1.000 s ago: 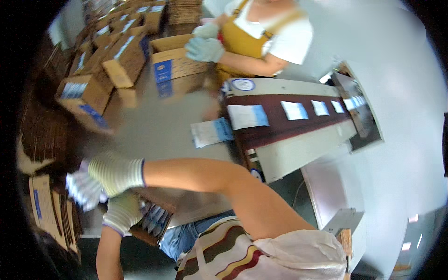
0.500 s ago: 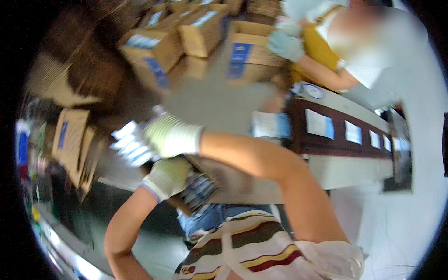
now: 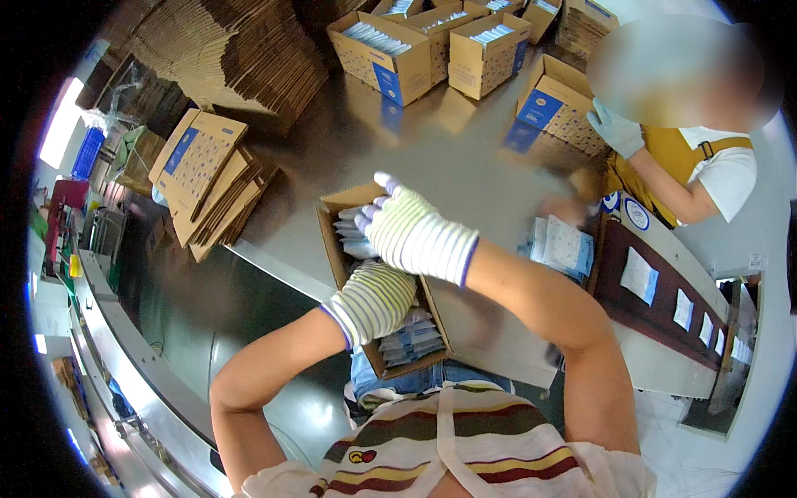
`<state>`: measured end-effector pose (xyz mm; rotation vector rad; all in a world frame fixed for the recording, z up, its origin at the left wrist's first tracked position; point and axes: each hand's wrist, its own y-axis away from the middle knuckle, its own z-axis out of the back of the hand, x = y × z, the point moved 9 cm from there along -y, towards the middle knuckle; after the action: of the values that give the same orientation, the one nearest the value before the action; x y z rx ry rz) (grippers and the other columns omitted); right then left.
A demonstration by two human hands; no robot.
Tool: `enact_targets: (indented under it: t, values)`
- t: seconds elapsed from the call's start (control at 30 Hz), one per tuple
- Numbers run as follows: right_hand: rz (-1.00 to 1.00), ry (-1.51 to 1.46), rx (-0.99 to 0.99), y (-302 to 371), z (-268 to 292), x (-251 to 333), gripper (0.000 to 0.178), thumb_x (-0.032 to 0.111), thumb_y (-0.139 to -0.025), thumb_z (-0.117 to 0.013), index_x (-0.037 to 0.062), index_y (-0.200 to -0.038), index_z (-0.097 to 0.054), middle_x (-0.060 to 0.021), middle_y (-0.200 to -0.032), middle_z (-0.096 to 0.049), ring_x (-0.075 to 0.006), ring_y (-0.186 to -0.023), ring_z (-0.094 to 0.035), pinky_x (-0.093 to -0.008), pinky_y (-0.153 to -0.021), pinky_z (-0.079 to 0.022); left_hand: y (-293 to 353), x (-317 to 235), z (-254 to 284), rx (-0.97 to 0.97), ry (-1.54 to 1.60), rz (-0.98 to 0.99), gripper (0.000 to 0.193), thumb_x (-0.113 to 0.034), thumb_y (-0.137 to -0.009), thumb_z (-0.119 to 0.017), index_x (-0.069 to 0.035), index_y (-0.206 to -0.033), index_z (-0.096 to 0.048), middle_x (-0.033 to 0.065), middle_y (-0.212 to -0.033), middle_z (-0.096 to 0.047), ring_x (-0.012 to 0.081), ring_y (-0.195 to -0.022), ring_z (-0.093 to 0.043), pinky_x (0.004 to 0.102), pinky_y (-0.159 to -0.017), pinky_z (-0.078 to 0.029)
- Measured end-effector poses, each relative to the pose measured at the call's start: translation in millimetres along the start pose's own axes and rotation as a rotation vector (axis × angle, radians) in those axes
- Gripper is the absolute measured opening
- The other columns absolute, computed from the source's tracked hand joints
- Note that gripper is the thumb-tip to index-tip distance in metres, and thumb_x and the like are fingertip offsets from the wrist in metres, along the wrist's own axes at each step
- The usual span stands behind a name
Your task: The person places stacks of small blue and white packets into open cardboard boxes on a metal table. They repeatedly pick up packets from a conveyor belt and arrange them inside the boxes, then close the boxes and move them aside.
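Note:
An upright brown cardboard carton (image 3: 440, 322) stands at the table's near edge, against my body. Pale flat packets fill its near end (image 3: 411, 340), and more packets (image 3: 352, 236) lie at its far end. My right hand (image 3: 421, 236), in a striped knit glove, is over the far part of the carton, its fingers apart and touching or just above the packets. My left hand (image 3: 374, 303), gloved alike, reaches into the carton's middle. Its fingers are hidden below the right hand and between the packets.
A small pile of packets (image 3: 560, 245) lies right of the carton, beside a dark conveyor belt (image 3: 660, 303) carrying single packets. Folded cartons (image 3: 207, 178) lean at left. Filled cartons (image 3: 390, 62) stand at the back. A gloved co-worker's hand (image 3: 616, 129) is by another carton (image 3: 554, 104).
The fanned bundle of packets at my right hand is down in the carton now. My right hand's fingers have spread. The whole view has shifted, and the co-worker's hand has lowered beside the other carton.

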<state>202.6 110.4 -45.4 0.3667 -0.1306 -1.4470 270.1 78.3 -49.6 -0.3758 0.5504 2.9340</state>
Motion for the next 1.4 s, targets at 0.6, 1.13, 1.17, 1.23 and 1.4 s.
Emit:
enact_targets:
  t: [0.6, 1.13, 1.17, 1.23, 1.4]
  values:
    - [0.102, -0.203, -0.541, 93.5, 9.1, 88.0, 0.023, 0.022, -0.086, -0.051, 0.0051, -0.096, -0.062, -0.0104, -0.074, -0.064, -0.0237, -0.062, -0.063, -0.0365, -0.050, -0.048, 60.7, 66.3, 3.4, -0.259, 0.837, 0.398, 0.074, -0.036, -0.092, -0.059, 0.016, -0.137, -0.032, 0.0275, -0.091, -0.066, 0.0282, -0.083, -0.068, 0.0334, -0.073, -0.052]
    - [-0.046, 0.068, -0.679, 7.1, 56.9, -96.4, 0.048, 0.041, -0.080, -0.063, 0.0099, -0.117, -0.060, -0.0130, -0.125, -0.056, -0.0298, -0.121, -0.048, -0.0481, -0.107, -0.032, 96.6, 131.9, 14.8, -0.749, 0.357, 0.449, 0.045, -0.022, -0.085, -0.066, 0.002, -0.121, -0.053, 0.0282, -0.115, -0.058, 0.0418, -0.106, -0.059, 0.0435, -0.092, -0.048]
    - [0.028, 0.051, -0.587, -10.9, 19.3, -85.1, 0.051, 0.038, -0.082, -0.060, 0.0108, -0.126, -0.054, -0.0152, -0.139, -0.048, -0.0312, -0.134, -0.038, -0.0489, -0.114, -0.025, 95.2, 145.1, 14.4, -0.723, 0.271, 0.511, 0.042, -0.016, -0.081, -0.066, 0.000, -0.118, -0.056, 0.0250, -0.118, -0.057, 0.0416, -0.113, -0.054, 0.0450, -0.097, -0.045]
    - [-0.035, 0.255, -0.357, -48.7, -25.2, -90.4, 0.047, 0.028, -0.089, -0.053, 0.0117, -0.133, -0.048, -0.0158, -0.148, -0.039, -0.0311, -0.140, -0.031, -0.0496, -0.116, -0.022, 100.8, 161.4, 34.7, -0.835, -0.042, 0.445, 0.044, -0.011, -0.076, -0.066, -0.002, -0.118, -0.057, 0.0201, -0.124, -0.054, 0.0410, -0.123, -0.046, 0.0468, -0.103, -0.040]
    - [-0.453, 1.293, -0.388, -149.9, -96.5, -182.2, 0.048, 0.017, -0.094, -0.042, 0.0143, -0.142, -0.041, -0.0127, -0.155, -0.026, -0.0270, -0.143, -0.025, -0.0450, -0.119, -0.015, 103.1, 230.7, 85.4, -0.841, -0.324, 0.620, 0.051, -0.009, -0.079, -0.062, -0.004, -0.128, -0.051, 0.0143, -0.142, -0.040, 0.0434, -0.136, -0.029, 0.0516, -0.109, -0.031]
